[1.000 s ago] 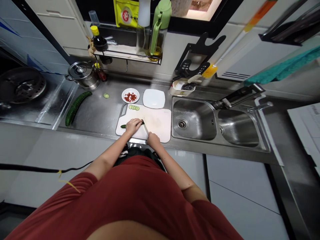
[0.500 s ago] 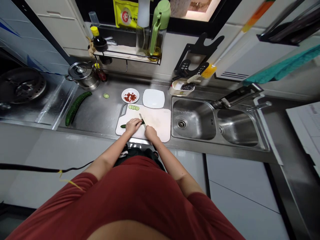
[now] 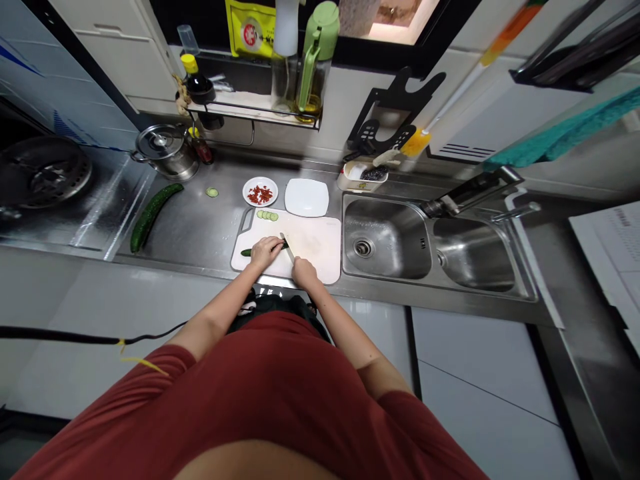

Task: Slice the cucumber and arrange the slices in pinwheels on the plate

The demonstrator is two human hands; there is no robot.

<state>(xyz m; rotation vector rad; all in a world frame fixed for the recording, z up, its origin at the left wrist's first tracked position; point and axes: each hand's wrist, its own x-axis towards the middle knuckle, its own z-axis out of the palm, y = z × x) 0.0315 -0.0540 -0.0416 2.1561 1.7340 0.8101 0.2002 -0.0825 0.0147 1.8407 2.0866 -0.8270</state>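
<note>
My left hand (image 3: 266, 253) is closed over a dark green cucumber (image 3: 246, 253), pressing it to the white cutting board (image 3: 320, 250). One end of the cucumber sticks out left of the hand, and the cut end shows to the right of the fingers. In my right hand (image 3: 303, 272) is the handle of a knife (image 3: 289, 248), its blade against the cucumber's right end. Several pale green cucumber slices (image 3: 267, 215) lie in a row near the board's upper left edge.
Behind the board stand a white plate of chopped red pieces (image 3: 261, 193) and a square white plate (image 3: 307, 197). A whole cucumber (image 3: 154, 217) and a lone cucumber slice (image 3: 212, 192) lie to the left. The double sink (image 3: 387, 237) borders the board's right; a pot (image 3: 165, 152) stands back left.
The knife and my right hand have shifted slightly to the right and down. My left hand stays on the cucumber.
</note>
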